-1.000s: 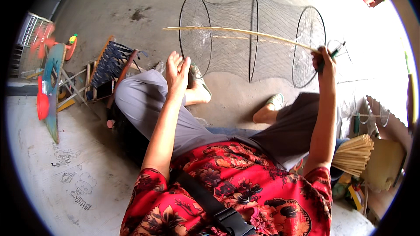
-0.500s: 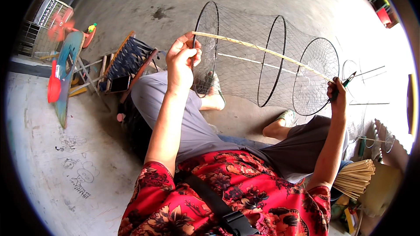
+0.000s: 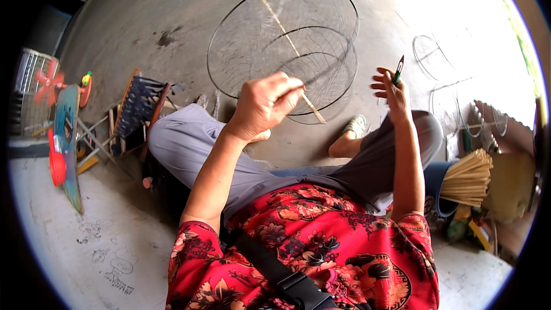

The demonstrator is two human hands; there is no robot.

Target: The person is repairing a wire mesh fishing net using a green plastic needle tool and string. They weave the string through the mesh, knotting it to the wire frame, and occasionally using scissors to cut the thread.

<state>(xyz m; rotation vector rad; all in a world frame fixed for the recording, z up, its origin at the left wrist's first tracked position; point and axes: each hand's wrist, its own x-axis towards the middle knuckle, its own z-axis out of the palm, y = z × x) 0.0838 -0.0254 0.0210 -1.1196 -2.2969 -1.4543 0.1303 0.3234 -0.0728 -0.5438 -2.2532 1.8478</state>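
My left hand [image 3: 263, 105] is closed around the near end of a thin bamboo stick [image 3: 287, 37] and the rim of a cylindrical net trap [image 3: 281, 28] made of black wire hoops and fine mesh. The trap points away from me, so its hoops look nested. The stick runs through the trap from the far rim to my fingers. My right hand [image 3: 391, 90] is raised to the right of the trap, pinching a small green-handled tool [image 3: 398, 70] that points upward. Both knees, in grey trousers, are bent below the hands.
A bundle of bamboo sticks [image 3: 468, 177] stands in a blue container at my right. More wire hoops [image 3: 445, 74] lie on the concrete floor to the right. A small woven folding stool [image 3: 135, 112] and a colourful toy [image 3: 63, 138] sit at my left.
The trap has swung from lying sideways across my front to pointing away from me. My left hand has moved right and lower with the stick. My right hand has let go of the trap and lifted.
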